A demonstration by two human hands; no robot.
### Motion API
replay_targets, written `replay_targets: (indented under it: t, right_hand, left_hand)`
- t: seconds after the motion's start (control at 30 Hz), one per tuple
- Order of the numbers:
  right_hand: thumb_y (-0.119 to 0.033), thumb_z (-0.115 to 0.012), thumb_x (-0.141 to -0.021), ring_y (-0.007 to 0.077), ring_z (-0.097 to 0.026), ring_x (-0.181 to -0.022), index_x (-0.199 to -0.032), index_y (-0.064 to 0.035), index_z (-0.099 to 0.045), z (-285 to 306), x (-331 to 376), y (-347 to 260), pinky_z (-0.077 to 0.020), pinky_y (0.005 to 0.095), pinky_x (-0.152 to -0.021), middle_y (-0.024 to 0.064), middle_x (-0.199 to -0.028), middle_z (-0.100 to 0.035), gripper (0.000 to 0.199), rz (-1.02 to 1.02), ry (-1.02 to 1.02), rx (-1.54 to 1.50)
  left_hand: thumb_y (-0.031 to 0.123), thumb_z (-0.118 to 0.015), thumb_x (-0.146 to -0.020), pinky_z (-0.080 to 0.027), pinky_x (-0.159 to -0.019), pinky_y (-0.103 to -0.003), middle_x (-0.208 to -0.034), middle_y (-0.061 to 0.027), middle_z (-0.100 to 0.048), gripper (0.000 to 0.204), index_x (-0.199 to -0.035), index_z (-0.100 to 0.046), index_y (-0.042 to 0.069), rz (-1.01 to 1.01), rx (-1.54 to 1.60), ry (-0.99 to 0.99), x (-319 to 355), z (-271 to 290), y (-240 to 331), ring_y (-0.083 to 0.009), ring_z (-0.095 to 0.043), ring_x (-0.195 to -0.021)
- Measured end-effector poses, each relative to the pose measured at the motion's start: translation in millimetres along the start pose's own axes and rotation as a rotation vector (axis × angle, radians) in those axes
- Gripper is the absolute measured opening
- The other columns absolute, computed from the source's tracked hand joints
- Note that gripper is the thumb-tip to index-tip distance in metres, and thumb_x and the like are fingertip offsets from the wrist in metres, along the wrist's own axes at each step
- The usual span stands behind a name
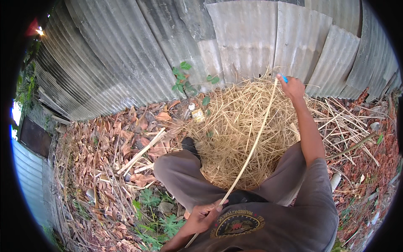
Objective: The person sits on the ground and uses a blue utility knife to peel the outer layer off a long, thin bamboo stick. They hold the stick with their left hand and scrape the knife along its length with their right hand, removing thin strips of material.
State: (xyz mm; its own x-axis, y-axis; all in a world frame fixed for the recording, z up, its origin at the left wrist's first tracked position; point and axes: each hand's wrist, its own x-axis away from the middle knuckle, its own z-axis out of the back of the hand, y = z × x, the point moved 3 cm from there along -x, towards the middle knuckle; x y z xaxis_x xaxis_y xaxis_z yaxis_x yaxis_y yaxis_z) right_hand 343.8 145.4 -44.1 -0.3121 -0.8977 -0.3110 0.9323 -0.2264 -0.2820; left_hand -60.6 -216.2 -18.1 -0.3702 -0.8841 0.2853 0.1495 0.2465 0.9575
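A long, thin, pale strip of split wood or bamboo runs on a slant across my front, bowed slightly. Near my waist my left hand is closed round its lower part, and the tail passes below the hand toward my forearm. At the far end my outstretched right hand is closed on a small tool with a blue handle, at the strip's upper tip. Its blade end is too small to make out. Between my bent legs lies a big heap of straw-coloured shavings, under the strip.
A corrugated metal fence stands behind the heap. Dry brown leaves and cut pale sticks cover the ground at left. More thin strips lie at right. A small yellow packet and green plants are near the fence.
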Motion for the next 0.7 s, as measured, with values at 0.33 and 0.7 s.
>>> replay_targets:
  t: [0.33, 0.7]
  right_hand:
    - [-0.075, -0.033, -0.087, 0.0335, -0.065, -0.067, -0.064, -0.0025, -0.063, 3.7, 18.5, 24.2, -0.0495, 0.0465, -0.065, 0.0172, -0.064, -0.063, 0.082, -0.049, -0.144, -0.183]
    - [-0.074, -0.055, -0.076, 0.0226, -0.055, -0.039, -0.055, -0.0103, -0.057, 43.5, 180.8, -151.0, -0.0435, 0.0365, -0.042, 0.0066, -0.043, -0.05, 0.067, 0.991, -0.115, -0.32]
  left_hand:
    - [0.021, -0.044, -0.102, -0.03, -0.042, -0.02, -0.051, 0.0037, -0.039, 0.032, -0.125, -0.059, 0.004, 0.049, 0.29, 0.184, -21.1, 16.4, -39.7, -0.0035, -0.032, -0.042]
    - [0.021, -0.049, -0.101, -0.026, -0.041, -0.02, -0.053, 0.0063, -0.039, 0.032, -0.124, -0.059, 0.002, -0.124, 0.185, 0.356, -99.8, 5.4, 14.1, -0.0017, -0.032, -0.042]
